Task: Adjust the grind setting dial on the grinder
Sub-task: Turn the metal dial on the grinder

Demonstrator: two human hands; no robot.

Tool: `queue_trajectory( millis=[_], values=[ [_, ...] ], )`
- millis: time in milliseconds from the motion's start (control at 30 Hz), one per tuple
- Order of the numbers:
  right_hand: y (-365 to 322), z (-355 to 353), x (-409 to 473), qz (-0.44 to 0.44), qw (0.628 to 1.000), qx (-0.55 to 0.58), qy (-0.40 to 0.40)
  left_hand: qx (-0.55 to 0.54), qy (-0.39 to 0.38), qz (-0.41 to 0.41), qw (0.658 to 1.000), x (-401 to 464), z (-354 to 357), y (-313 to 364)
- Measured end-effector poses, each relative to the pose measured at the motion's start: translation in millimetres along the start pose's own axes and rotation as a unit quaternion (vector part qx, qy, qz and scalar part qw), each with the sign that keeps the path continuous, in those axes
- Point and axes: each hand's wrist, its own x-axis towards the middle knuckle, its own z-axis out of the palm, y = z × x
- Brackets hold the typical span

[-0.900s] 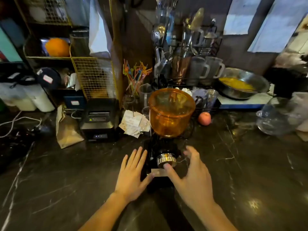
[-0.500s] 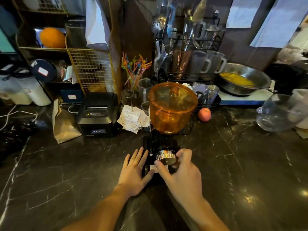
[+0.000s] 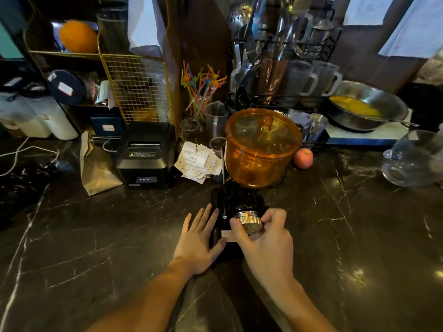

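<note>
A black grinder [image 3: 231, 202] with an orange see-through hopper [image 3: 261, 149] stands on the dark marble counter [image 3: 96, 236]. Its ribbed silver dial [image 3: 248, 219] sticks out at the front. My right hand [image 3: 266, 245] wraps the dial, thumb on its left side and fingers curled over its right. My left hand [image 3: 200, 238] lies flat with fingers spread, pressed against the grinder's left side, its thumb under a white label [image 3: 227, 236].
A black receipt printer [image 3: 146, 154], a brown paper bag [image 3: 96, 168] and a pile of receipts [image 3: 197, 162] sit left of the grinder. An apple [image 3: 303, 158], a glass jug [image 3: 414, 159] and a steel bowl [image 3: 366, 106] stand to the right, a utensil rack [image 3: 282, 56] behind.
My right hand went from open beside the dial to closed around it. The left hand stayed flat against the grinder's side. The view has shifted slightly.
</note>
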Motion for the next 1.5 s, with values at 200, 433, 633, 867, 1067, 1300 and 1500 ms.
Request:
queue_trajectory(
  millis=[200,433,633,867,1067,1300,1500],
  values=[
    [0.1,2.2,-0.5,0.048,0.994,0.091,-0.021,-0.007,0.015,0.003,1.000,-0.5,2.2,-1.4],
    [-1.6,2.4,-5.3,0.132,0.957,0.256,-0.034,0.002,0.027,0.003,1.000,-0.6,-1.0,1.9],
    [0.3,4.8,-11.6,0.140,0.958,0.249,-0.021,0.006,0.019,0.000,1.000,-1.2,-4.1,3.2],
    [0.9,6.2,-7.3,0.035,0.998,0.045,0.020,0.002,0.012,-0.006,1.000,-0.6,-1.4,1.3],
    [1.6,10.5,-6.6,0.057,0.996,0.067,0.027,-0.003,0.020,-0.004,1.000,-0.3,-0.3,0.7],
    [-2.0,13.6,-9.4,0.144,0.952,0.271,-0.002,-0.006,0.028,-0.004,1.000,-0.8,0.3,1.1],
    [4.5,17.6,-10.1,0.201,0.891,0.403,-0.060,0.003,0.035,0.009,0.999,-1.3,-0.4,1.3]
  ],
)
